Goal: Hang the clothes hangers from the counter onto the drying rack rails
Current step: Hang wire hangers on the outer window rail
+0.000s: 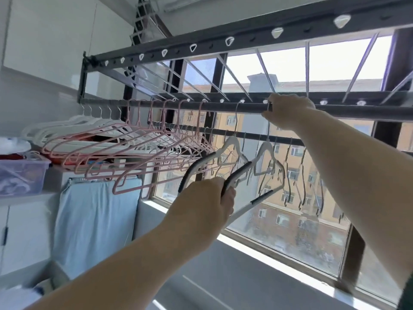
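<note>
Head view, right hand point(288, 113): I see its fingers point(268, 116) pinching the hook of 1 white hanger point(267, 148), right at the near rail point(223, 107).
Head view, left hand point(205, 204): fingers clenched round that hanger's black-padded shoulder.
Hanger: tilted below the rail, right of the pink hangers point(134, 153).

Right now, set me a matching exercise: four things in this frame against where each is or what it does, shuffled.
1 left hand
2 right hand
3 pink hangers
4 clear bin

A hang in a row on the near rail
B far left of view
C up at the near rail, pinching the white hanger by its top
D grips the white hanger's black-padded shoulder

Pairs: 1-D, 2-C, 3-A, 4-B
</note>
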Available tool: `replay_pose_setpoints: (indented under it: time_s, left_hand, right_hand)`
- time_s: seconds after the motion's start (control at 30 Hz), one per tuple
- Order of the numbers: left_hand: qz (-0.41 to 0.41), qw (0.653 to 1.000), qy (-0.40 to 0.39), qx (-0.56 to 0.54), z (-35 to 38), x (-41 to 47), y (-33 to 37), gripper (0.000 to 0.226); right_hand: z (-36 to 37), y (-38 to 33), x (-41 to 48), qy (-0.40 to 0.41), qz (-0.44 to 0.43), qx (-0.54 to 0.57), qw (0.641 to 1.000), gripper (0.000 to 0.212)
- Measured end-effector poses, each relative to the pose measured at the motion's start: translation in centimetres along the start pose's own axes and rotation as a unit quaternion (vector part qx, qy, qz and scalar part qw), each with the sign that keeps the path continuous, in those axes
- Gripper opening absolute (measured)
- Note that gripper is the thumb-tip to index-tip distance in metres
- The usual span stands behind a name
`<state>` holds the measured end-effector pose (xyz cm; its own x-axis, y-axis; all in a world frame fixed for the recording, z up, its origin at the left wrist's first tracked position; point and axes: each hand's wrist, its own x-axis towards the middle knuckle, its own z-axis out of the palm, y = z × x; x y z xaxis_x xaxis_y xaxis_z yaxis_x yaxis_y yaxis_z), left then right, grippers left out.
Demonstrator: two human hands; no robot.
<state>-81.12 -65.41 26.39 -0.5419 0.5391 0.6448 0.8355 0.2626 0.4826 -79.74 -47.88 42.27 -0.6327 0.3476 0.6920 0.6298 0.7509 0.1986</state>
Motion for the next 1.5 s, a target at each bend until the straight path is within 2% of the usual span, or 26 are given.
replay_pose_setpoints:
  time_s: [0.43,0.67,0.73,0.9,1.1,1.27,1.4,1.5]
  left_hand:
    - [0.023,0.999,-0.006,-0.027,1.2,0.1,-0.2,0.028]
    - [0.038,0.996,0.046,-0.059,0.5,-0.5,-0.1,0.07]
    - [0.035,0.995,0.07,-0.064,0.0,-0.9,-0.3,0.076]
    - [0.021,0.99,0.112,-0.084,-1.7,-2.3,-2.0,0.068]
    - [0.061,0.987,0.115,-0.095,-4.3,-4.0,-5.2,0.014]
    - [0.096,0.981,0.111,-0.128,-8.0,-4.2,-10.2,0.028]
    - [0.109,0.977,0.107,-0.15,-11.0,-3.9,-15.4,0.03]
    - [0.106,0.974,0.089,-0.177,-12.4,-3.4,-18.1,0.022]
  right_hand:
    - [0.9,1.7,-0.3,0.014,-0.006,0.009,1.0,0.044]
    - [1.0,1.8,-0.4,0.033,-0.011,0.023,0.999,0.048]
    - [0.9,1.5,-0.2,0.042,-0.004,0.036,0.998,0.05]
    - [0.6,0.5,-0.1,0.063,0.012,0.029,0.998,0.052]
    - [-0.5,-1.7,-0.7,0.074,0.031,0.004,0.997,0.055]
    - [-2.4,-4.8,-0.9,0.102,0.06,-0.011,0.993,0.051]
    - [-3.7,-8.1,-1.1,0.085,0.084,0.008,0.993,0.046]
    - [-4.2,-10.5,-1.7,0.064,0.1,0.022,0.993,0.043]
